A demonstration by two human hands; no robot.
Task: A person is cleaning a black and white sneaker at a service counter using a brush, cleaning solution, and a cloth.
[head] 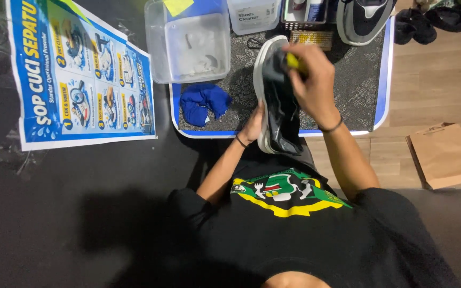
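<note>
A black sneaker with a white sole (274, 101) is held on its side over the front edge of a small mat-covered table (358, 90). My left hand (253, 127) grips the sneaker from below, near its heel end. My right hand (311, 80) is pressed on the upper part of the sneaker, fingers closed around a small yellow-handled tool (293, 62), mostly hidden by the hand. Thin dark bands sit on both wrists.
A crumpled blue cloth (203, 102) lies on the mat beside a clear plastic tub (189, 41) of water. A white cleaner bottle (253, 15), a basket and another sneaker (363, 19) stand at the back. A large printed poster (76, 74) lies left; a brown paper bag (443, 156) lies right.
</note>
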